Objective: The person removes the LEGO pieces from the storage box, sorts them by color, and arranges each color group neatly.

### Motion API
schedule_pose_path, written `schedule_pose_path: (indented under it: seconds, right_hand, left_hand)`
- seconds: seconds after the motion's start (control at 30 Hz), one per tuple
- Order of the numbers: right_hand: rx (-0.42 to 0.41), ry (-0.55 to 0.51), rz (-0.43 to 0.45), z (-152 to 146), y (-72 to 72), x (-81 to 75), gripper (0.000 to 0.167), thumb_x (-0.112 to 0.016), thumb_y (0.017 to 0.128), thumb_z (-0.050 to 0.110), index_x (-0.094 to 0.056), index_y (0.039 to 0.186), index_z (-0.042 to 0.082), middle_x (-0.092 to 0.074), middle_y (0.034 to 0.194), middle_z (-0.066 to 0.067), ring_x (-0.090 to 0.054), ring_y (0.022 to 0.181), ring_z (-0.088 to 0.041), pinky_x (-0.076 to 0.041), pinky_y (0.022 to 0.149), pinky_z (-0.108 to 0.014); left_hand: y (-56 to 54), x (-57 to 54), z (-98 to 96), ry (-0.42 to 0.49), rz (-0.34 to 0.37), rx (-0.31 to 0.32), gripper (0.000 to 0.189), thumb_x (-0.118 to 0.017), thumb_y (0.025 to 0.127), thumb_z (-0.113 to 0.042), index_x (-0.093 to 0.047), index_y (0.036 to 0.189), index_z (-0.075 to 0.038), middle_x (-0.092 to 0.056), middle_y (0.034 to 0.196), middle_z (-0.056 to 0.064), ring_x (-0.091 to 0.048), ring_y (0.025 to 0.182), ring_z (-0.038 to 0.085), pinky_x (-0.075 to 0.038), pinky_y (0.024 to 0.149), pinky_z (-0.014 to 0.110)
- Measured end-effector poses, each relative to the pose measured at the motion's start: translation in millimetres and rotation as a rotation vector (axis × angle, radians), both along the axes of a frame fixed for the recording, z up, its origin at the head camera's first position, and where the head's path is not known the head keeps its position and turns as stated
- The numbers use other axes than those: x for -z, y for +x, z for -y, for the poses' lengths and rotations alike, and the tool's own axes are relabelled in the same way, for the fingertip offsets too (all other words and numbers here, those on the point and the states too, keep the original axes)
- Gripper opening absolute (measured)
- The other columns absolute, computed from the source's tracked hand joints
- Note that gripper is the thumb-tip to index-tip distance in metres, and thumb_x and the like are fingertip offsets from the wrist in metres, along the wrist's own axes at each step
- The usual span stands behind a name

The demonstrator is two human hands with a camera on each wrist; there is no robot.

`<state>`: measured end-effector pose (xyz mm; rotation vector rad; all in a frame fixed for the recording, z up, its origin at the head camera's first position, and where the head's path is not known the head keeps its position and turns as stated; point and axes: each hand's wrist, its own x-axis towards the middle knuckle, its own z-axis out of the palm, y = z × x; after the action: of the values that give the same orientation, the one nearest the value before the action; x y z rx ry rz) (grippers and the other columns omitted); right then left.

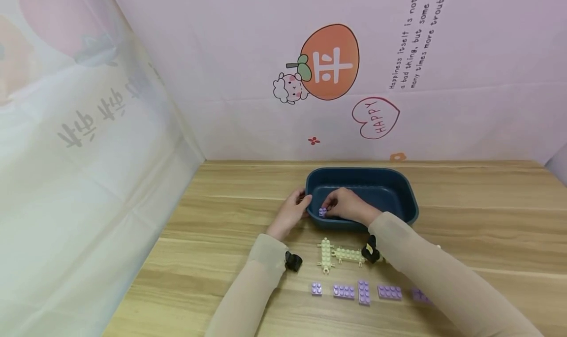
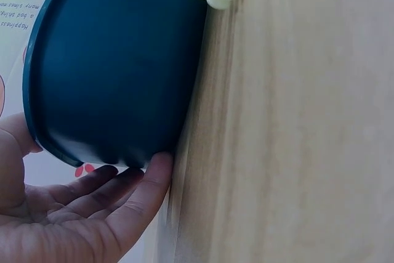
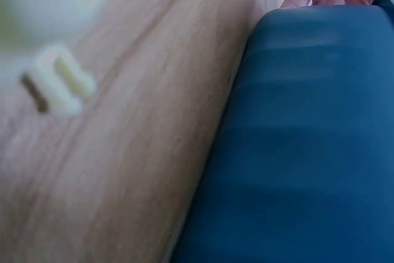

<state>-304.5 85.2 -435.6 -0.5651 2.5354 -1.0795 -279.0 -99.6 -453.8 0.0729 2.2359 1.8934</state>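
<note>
A dark blue rectangular bin [image 1: 363, 224] stands on the wooden table. At its left end my left hand [image 1: 292, 210] grips the wall, thumb over the rim and fingers against the outside, as the left wrist view also shows for the hand [image 2: 92, 214] and bin [image 2: 117, 72]. Inside the bin's front left corner, my right hand [image 1: 347, 205] pinches a small purple building brick [image 1: 322, 212] by its right side. In the right wrist view the bin's outer wall [image 3: 295, 146] hides that hand's fingers.
In front of the bin lie pale yellow brick pieces [image 1: 326, 255], some under the right forearm. Nearer me is a row of purple bricks [image 1: 343, 291], its right end partly covered by the right sleeve [image 1: 443, 283]. A printed cloth [image 1: 248, 106] hangs behind the table.
</note>
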Motion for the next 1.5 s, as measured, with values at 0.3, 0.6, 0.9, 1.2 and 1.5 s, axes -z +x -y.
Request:
schedule_pose_path:
  seconds: [0.3,0.6,0.9,1.2,1.5]
  right_hand:
    - [0.049,-0.028,-0.071,-4,4.3,-5.6,0.011,-0.071,0.084,0.007,-0.073,0.093,0.001,-0.069,0.09,-0.009,-0.063,0.078,-0.016,-0.055,0.071,-0.031]
    - [0.113,-0.073,-0.096,-14,1.8,-9.0,0.016,-0.073,0.086,0.011,-0.072,0.098,0.001,-0.069,0.092,-0.011,-0.063,0.077,-0.016,-0.055,0.069,-0.031]
    - [0.108,-0.096,-0.16,-35,10.5,-18.0,0.019,-0.072,0.087,0.017,-0.072,0.101,0.004,-0.069,0.094,-0.009,-0.061,0.081,-0.018,-0.054,0.069,-0.029]
    - [0.122,-0.105,-0.245,-54,24.7,-26.8,0.02,-0.072,0.088,0.023,-0.073,0.103,0.01,-0.07,0.095,-0.004,-0.063,0.084,-0.016,-0.055,0.075,-0.028]
    - [0.191,-0.122,-0.283,-76,39.5,-37.6,0.022,-0.073,0.087,0.025,-0.073,0.104,0.011,-0.07,0.091,-0.004,-0.063,0.079,-0.015,-0.053,0.068,-0.021]
  left_hand:
    - [0.1,2.8,-1.0,-0.007,-0.022,-0.003,0.045,-0.046,0.103,-0.023,-0.043,0.142,0.0,-0.053,0.134,0.02,-0.057,0.116,0.028,-0.055,0.09,0.036]
    - [-0.5,0.9,-1.5,0.006,-0.025,0.001,0.045,-0.044,0.104,-0.022,-0.042,0.142,0.002,-0.051,0.135,0.022,-0.057,0.116,0.033,-0.055,0.089,0.037]
    - [1.8,-0.4,-2.4,-0.022,-0.033,-0.01,0.043,-0.045,0.104,-0.023,-0.045,0.141,-0.002,-0.052,0.135,0.019,-0.06,0.112,0.028,-0.055,0.089,0.037]
    - [1.5,-1.3,-2.3,-0.03,-0.028,-0.011,0.043,-0.046,0.104,-0.024,-0.045,0.141,-0.003,-0.052,0.136,0.018,-0.059,0.116,0.029,-0.055,0.091,0.037]
    - [1.4,-1.2,-2.5,-0.036,-0.026,-0.008,0.044,-0.045,0.104,-0.026,-0.044,0.143,-0.005,-0.052,0.137,0.017,-0.057,0.118,0.03,-0.054,0.092,0.039]
